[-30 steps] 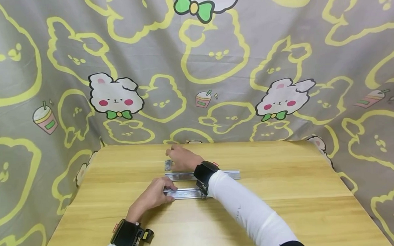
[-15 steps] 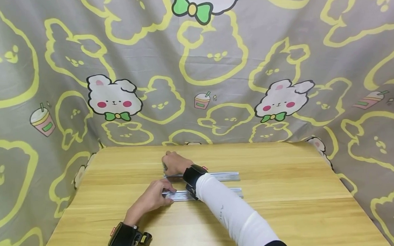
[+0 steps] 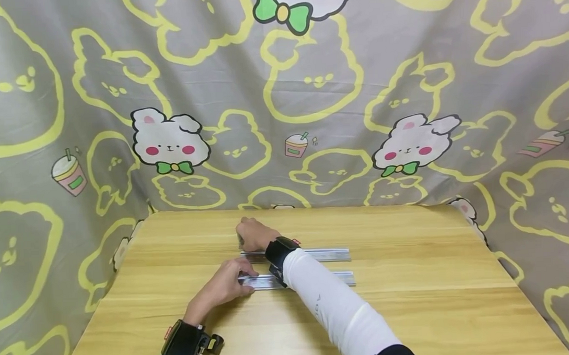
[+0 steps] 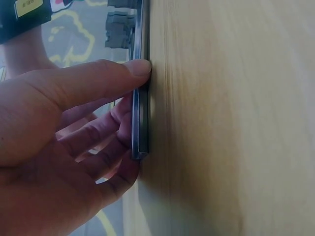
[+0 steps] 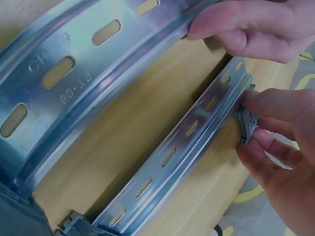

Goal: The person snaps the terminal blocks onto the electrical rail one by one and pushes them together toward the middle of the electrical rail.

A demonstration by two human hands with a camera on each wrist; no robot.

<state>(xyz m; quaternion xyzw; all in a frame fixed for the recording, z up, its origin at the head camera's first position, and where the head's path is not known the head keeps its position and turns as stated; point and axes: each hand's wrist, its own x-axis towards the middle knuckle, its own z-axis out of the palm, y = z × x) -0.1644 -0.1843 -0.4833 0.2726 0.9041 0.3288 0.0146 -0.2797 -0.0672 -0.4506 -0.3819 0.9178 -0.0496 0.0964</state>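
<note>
Two slotted metal DIN rails lie roughly parallel on the wooden table [image 3: 412, 319]. My left hand [image 3: 229, 280] grips the left end of the near DIN rail [image 3: 344, 278], thumb on one edge and fingers on the other, as the left wrist view also shows. Past the far DIN rail [image 3: 331, 254], by its left end, my right hand [image 3: 255, 235] pinches a small grey clip-like part [image 5: 248, 123] between thumb and fingers. That part is mostly hidden in the head view. Grey blocks [image 4: 119, 30] sit on the near rail; my right forearm covers them in the head view.
A grey block [image 5: 76, 223] is at the far rail's lower end in the right wrist view. A patterned curtain [image 3: 331, 170] hangs behind the table and along both sides. My right forearm [image 3: 333, 301] crosses over both rails.
My right hand has come down and slightly nearer onto the small grey part, which lay uncovered on the table, and now pinches it. The left hand keeps its grip on the near rail.
</note>
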